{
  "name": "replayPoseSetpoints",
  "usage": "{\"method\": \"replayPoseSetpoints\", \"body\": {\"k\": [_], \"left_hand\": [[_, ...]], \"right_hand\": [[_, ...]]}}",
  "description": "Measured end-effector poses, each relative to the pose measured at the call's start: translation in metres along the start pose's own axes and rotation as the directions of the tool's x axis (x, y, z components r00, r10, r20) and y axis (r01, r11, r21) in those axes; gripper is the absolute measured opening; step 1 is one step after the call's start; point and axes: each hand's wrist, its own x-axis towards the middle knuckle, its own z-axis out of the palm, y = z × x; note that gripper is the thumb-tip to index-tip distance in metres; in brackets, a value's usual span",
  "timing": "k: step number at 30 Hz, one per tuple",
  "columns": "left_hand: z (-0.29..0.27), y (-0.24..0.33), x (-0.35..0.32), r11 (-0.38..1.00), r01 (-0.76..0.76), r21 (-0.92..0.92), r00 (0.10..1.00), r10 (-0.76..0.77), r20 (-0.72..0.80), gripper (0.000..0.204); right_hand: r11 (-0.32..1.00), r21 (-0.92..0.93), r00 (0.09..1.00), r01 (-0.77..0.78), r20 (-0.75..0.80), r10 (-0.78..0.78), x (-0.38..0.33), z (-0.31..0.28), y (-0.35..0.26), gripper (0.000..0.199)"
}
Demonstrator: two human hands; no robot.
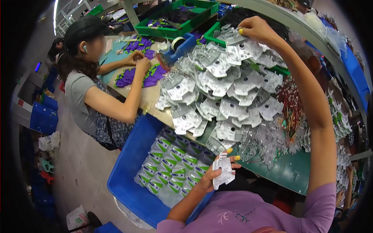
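My left hand (216,174), with yellow finger covers, holds a white flat plastic part (223,170) near my chest, above the front edge of the green table (287,173). My right hand (256,29) reaches far across the table and pinches one grey-white plastic part (234,37) at the top of a big heap of the same parts (221,93). The heap covers the table's middle.
A blue bin (128,171) at my left holds rows of green-and-white parts in clear bags. A person in a black cap (83,29) sits across, working on purple pieces (136,75). Green trays (175,19), a tape roll (177,42) and wire bundles (291,108) are around.
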Motion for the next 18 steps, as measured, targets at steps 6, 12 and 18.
{"method": "replayPoseSetpoints", "body": {"k": [6,12,18], "left_hand": [[-0.009,0.011,-0.001,0.991,-0.13,-0.039,0.99,0.127,-0.057,0.091],[-0.011,0.017,0.01,0.991,-0.115,-0.064,0.991,0.111,-0.07,0.091],[-0.005,0.021,0.023,0.994,-0.095,-0.048,0.995,0.092,-0.049,0.09]], "right_hand": [[0.895,-0.357,0.923,-0.266,0.172,0.343,0.065,0.004,0.007,0.026],[0.81,-0.574,0.986,0.123,0.161,-0.036,0.128,0.06,0.045,0.016],[0.508,-0.803,0.946,0.313,0.215,-0.243,0.143,0.105,0.107,0.012]]}}
